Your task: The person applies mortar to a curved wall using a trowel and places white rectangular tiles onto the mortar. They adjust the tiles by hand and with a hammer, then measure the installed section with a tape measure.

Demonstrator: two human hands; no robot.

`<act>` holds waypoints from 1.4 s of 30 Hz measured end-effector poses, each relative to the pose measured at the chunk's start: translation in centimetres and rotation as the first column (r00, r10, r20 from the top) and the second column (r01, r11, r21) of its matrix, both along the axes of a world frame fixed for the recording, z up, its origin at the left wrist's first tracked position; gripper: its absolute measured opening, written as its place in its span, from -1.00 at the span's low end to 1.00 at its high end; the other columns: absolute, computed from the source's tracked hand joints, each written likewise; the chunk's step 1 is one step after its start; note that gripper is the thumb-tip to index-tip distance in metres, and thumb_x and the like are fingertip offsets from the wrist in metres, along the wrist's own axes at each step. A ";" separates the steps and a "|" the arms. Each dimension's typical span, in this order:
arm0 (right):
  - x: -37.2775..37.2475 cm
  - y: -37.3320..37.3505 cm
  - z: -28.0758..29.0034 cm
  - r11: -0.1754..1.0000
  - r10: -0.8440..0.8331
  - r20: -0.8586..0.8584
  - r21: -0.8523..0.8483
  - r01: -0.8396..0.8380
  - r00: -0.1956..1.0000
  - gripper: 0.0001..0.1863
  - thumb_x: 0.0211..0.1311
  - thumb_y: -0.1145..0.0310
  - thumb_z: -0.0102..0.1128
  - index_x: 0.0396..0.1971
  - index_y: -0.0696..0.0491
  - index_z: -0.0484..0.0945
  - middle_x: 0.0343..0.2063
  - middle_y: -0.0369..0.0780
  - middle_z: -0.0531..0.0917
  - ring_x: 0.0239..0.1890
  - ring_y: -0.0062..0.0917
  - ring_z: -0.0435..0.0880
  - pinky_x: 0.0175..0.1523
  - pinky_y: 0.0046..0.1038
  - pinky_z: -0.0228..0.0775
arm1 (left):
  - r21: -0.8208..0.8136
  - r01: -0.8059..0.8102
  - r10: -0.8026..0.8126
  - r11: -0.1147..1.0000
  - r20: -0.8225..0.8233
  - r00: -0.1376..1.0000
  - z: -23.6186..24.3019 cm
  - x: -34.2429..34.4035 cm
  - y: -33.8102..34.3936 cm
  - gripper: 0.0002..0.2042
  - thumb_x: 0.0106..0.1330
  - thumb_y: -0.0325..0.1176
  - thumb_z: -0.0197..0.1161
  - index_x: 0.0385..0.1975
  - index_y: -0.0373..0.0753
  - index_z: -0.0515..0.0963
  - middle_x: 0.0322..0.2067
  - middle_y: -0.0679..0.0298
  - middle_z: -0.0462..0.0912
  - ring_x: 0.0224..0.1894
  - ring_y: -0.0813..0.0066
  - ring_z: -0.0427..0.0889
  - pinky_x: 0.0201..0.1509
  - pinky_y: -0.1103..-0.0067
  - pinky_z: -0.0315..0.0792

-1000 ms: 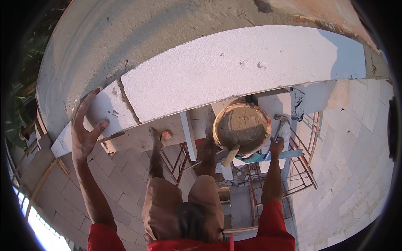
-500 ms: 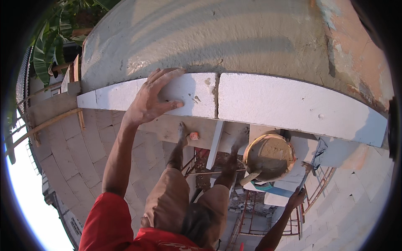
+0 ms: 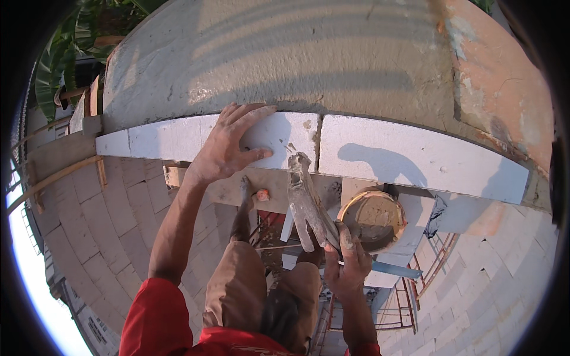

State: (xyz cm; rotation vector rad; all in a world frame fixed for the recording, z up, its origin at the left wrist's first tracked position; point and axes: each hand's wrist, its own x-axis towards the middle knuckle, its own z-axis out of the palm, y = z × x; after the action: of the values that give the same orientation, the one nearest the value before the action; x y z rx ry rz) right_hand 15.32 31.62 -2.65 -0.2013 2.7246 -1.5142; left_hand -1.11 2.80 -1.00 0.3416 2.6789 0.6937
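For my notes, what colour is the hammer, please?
The hammer looks grey, clearest in the head view.

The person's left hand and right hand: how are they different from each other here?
The left hand is open, thumb apart from the other fingers, while the right hand is curled around a grey, grimy hammer.
The left hand lies over a white block; the right hand is clear of the blocks.
The left hand appears higher in the view than the right hand.
Both are bare, without gloves.
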 end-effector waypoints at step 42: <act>-9.5 46.9 10.2 0.710 -0.651 0.534 0.179 0.681 0.539 -0.63 0.53 0.20 -0.03 0.19 0.06 0.47 -0.58 -0.39 0.44 -0.72 -0.83 0.24 -0.68 -0.71 0.08 | -0.138 0.413 -0.435 0.900 -0.236 0.869 -2.4 -3.0 36.2 -0.07 0.11 -0.26 0.50 0.50 0.10 0.10 0.39 -0.10 0.12 0.46 -0.18 0.08 0.52 -0.12 -0.05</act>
State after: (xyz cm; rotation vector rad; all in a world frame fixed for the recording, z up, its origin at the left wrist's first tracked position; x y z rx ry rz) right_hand 5.84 78.55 7.58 1.2484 2.3185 -1.4045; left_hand -4.08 39.03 -3.38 1.0300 2.7141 0.4213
